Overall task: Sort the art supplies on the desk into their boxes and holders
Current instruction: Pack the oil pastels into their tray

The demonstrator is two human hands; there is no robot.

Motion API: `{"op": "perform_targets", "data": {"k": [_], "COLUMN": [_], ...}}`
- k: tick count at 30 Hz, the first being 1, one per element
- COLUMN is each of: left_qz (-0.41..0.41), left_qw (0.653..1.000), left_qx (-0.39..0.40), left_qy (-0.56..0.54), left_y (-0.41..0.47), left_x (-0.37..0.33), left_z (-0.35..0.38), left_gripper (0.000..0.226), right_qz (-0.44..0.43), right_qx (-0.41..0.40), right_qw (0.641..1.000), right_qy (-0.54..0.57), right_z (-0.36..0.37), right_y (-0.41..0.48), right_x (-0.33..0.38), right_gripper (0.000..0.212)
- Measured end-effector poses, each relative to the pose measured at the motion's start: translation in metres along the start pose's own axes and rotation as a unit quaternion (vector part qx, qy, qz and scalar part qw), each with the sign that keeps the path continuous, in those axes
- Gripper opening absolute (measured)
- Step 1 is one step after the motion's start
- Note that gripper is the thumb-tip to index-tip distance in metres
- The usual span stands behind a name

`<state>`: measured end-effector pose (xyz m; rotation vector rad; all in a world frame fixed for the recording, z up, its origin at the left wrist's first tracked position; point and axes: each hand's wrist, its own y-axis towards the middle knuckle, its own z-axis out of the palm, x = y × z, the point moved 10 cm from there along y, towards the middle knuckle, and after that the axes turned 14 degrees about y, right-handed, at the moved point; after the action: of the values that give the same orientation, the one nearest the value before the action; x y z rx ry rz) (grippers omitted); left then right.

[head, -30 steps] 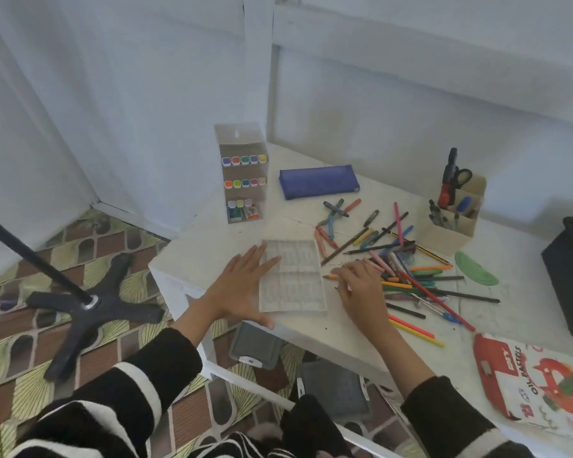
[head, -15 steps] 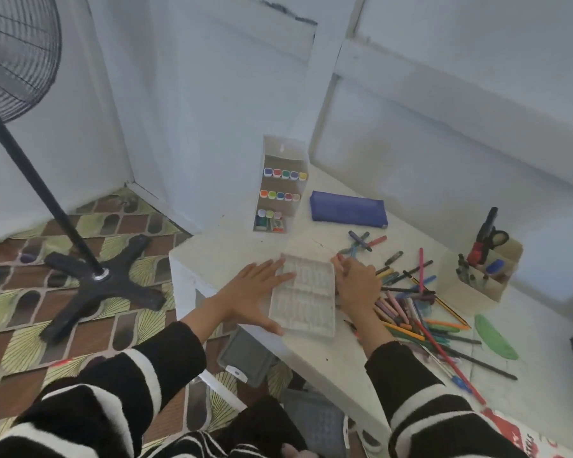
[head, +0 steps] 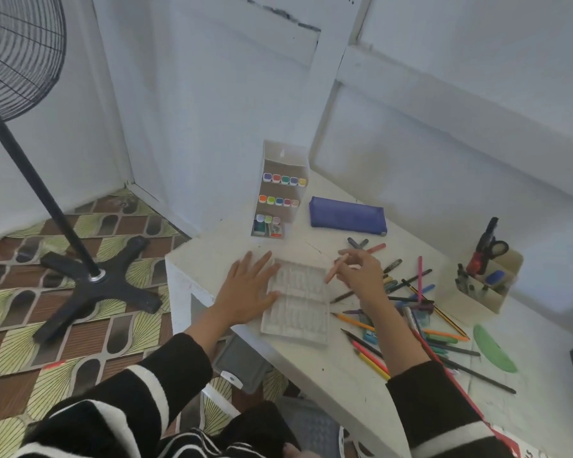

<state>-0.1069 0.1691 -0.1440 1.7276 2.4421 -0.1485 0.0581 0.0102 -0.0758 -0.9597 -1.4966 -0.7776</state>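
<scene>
A white plastic tray with empty slots (head: 296,300) lies near the desk's left corner. My left hand (head: 247,290) lies flat with spread fingers on the tray's left edge. My right hand (head: 361,274) pinches a peach-coloured crayon (head: 334,270) and holds it tilted just above the tray's upper right corner. A heap of coloured pencils and pens (head: 417,312) lies to the right of that hand. A cardboard marker box (head: 280,193) with rows of coloured caps stands upright at the back.
A blue pencil case (head: 346,214) lies behind the tray. A beige desk holder (head: 483,285) with scissors and pens stands at the right, a green curved ruler (head: 493,350) in front of it. A black fan stand (head: 90,279) is on the floor to the left.
My right hand left the pencil heap and now holds a peach crayon lifted over the tray's upper right corner. My left hand stayed on the tray. The camera swung left and up.
</scene>
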Motion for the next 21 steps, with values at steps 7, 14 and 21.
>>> {"op": "perform_targets", "data": {"k": [7,14,21], "left_qz": [0.032,0.031,0.031], "left_qw": [0.999,0.999,0.999], "left_qx": [-0.014,-0.008,-0.007], "left_qy": [0.012,-0.001,-0.010], "left_y": [-0.001,0.002,0.002], "left_x": [0.016,0.017,0.019], "left_z": [-0.006,-0.006,-0.005], "left_gripper": [0.095,0.107,0.111], "right_qz": [0.015,0.010,-0.001], "right_qx": [0.056,0.058,0.069], "right_qw": [0.987,0.970,0.972], "right_qy": [-0.152,-0.235,-0.227], "right_z": [0.038,0.041,0.035], "right_y": [-0.008,-0.010,-0.002], "right_x": [-0.018,-0.025,-0.026], "right_gripper": [0.021,0.045,0.048]}}
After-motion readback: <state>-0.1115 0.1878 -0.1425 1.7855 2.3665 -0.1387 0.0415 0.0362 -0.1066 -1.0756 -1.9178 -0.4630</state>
